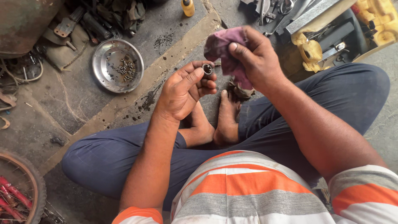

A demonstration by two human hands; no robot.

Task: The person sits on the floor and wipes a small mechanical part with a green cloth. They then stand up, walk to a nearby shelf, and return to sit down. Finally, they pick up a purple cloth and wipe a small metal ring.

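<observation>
Head view: a small metal ring (pixel 207 69) is pinched in the left hand (pixel 182 91), opening upward; a purple rag (pixel 226 49), gripped by the right hand (pixel 257 58), lies just beside it.

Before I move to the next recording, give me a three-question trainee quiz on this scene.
1. True or false: the left hand holds a small metal ring in its fingers.
2. What does the right hand grip? A) a hammer B) a purple rag C) a yellow bottle
3. What lies inside the round metal bowl on the floor?

Key: 1 true. 2 B. 3 a little heap of small dark metal bits, too small to identify for sure.
</observation>
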